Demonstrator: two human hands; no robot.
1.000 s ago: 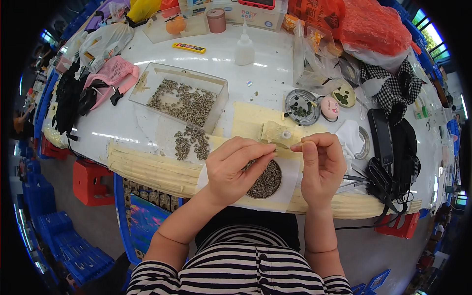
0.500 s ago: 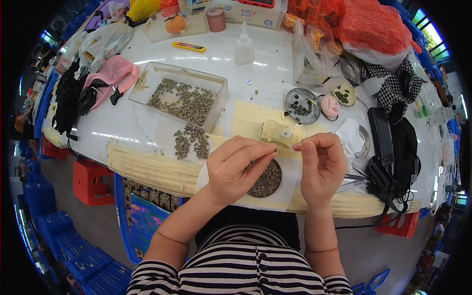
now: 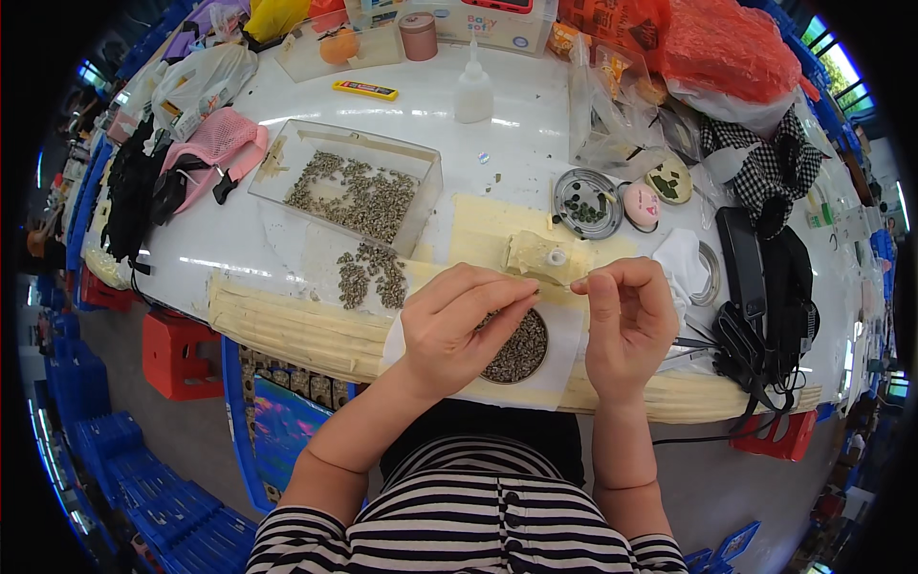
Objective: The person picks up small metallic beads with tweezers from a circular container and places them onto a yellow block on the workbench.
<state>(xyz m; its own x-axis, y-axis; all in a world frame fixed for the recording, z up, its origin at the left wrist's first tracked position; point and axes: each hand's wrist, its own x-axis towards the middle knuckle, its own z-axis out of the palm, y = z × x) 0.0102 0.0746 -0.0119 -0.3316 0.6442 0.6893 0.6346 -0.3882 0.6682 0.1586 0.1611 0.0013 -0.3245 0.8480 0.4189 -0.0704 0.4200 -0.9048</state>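
Over the near edge of the table, my left hand (image 3: pixel 461 325) is pinched, thumb against fingertips, around something too small to make out. Facing it, my right hand (image 3: pixel 626 325) also pinches, and what sits between its fingertips cannot be made out. The two sets of fingertips are close together with a small gap. Beneath them a round dish (image 3: pixel 516 349) full of small grey metallic pieces rests on white paper (image 3: pixel 557 368), partly covered by my left hand. Just beyond the fingertips stands a tape-covered block (image 3: pixel 524 256) with a small white nozzle-like tip.
A clear box (image 3: pixel 432 196) of small metallic pieces stands left, with a loose pile (image 3: pixel 371 277) before it. Right are a round metal tray (image 3: pixel 587 205) of dark green bits, a pink round lid (image 3: pixel 641 206) and black straps (image 3: pixel 755 354). A white squeeze bottle (image 3: pixel 474 91) stands farther back.
Almost nothing differs. Both hands keep the same pinched pose over the dish, and the table things stay in place apart from a slight shift of the view.
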